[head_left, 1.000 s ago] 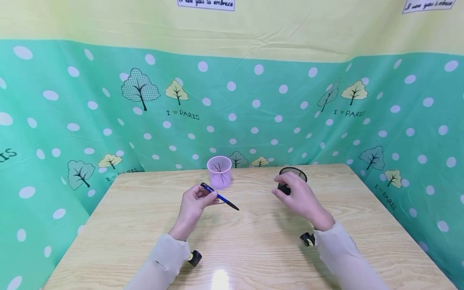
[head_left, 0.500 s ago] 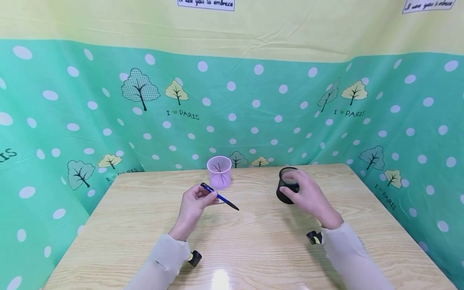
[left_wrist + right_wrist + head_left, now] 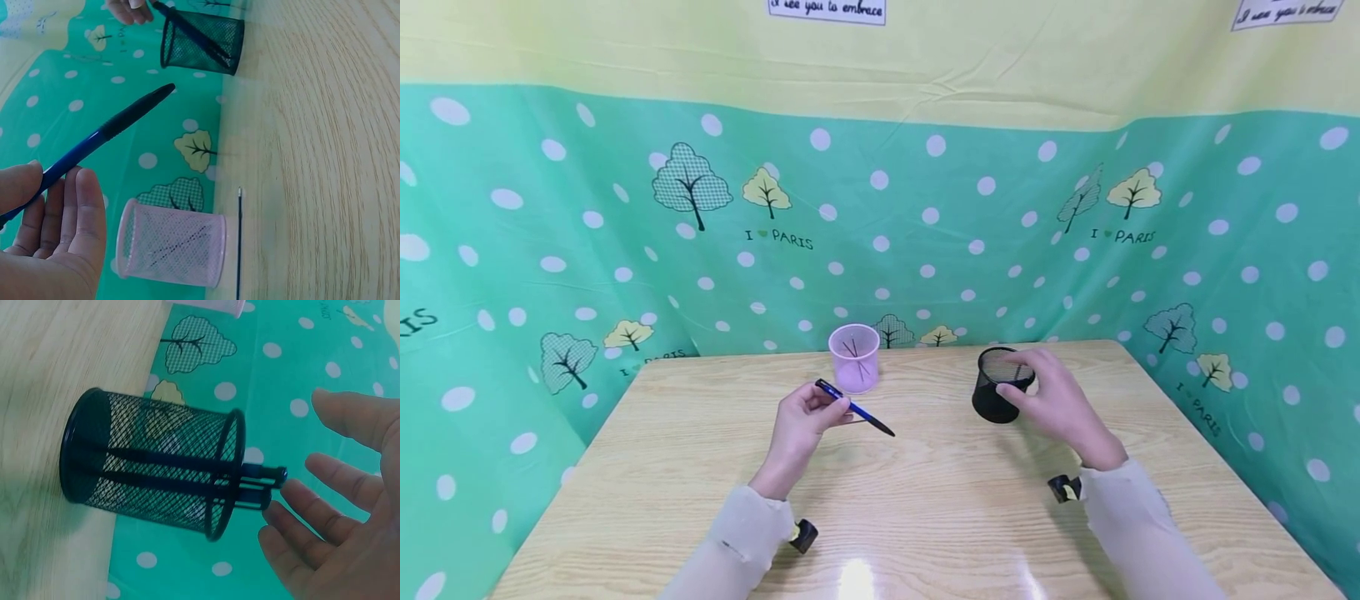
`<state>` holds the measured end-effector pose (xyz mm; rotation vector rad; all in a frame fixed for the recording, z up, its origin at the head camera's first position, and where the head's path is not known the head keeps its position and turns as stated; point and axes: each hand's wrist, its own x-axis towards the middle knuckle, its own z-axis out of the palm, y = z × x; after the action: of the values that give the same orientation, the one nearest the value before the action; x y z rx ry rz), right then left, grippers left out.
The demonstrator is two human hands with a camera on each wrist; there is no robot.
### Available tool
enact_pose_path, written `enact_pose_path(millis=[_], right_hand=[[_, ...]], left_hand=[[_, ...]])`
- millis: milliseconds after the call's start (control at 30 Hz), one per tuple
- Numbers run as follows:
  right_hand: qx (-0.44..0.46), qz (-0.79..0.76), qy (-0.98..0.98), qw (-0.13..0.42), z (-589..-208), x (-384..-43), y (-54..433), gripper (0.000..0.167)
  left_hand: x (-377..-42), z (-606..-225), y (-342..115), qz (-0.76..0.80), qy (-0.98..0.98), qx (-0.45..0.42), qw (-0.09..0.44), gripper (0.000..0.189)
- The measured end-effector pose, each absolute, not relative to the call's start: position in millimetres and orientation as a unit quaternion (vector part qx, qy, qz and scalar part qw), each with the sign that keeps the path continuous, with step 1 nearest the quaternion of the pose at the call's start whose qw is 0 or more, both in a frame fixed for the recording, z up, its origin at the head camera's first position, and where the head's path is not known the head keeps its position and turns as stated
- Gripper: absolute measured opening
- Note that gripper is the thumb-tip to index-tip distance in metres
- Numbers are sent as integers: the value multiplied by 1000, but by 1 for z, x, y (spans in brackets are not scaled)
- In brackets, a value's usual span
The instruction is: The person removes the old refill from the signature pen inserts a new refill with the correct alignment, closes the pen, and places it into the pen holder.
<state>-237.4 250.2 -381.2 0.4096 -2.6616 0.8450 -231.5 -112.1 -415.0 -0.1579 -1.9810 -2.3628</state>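
Observation:
My left hand (image 3: 801,425) pinches a blue pen (image 3: 865,415) with a black tip, between thumb and fingers above the table. In the right wrist view my right hand (image 3: 340,512), thumb and fingers spread, is beside the mouth of a black mesh pen holder (image 3: 169,519). Two dark pens (image 3: 265,472) stand in that holder, their ends sticking out past the rim close to my fingertips; whether they touch I cannot tell. A pink mesh pen holder (image 3: 855,372) with thin dark sticks inside stands beyond my left hand.
A thin dark rod (image 3: 239,244), like a pen refill, lies on the wooden table (image 3: 917,517) near the pink holder. Polka-dot cloth (image 3: 880,208) hangs behind the table and along both sides.
My right hand has drawn back to the right from over the black holder, uncovering more of it. My left hand and the blue pen have stayed in place.

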Motion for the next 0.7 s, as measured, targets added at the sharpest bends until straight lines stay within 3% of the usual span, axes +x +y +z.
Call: enact_pose_path(millis=[433, 700], right_hand=[[128, 311, -930, 149, -388, -244, 266, 61], [109, 319, -934, 120, -391, -245, 272, 80]], left_hand=[[-232, -415, -112, -762, -645, -48, 28, 19], [-231, -415, -111, -766, -640, -51, 28, 18]])
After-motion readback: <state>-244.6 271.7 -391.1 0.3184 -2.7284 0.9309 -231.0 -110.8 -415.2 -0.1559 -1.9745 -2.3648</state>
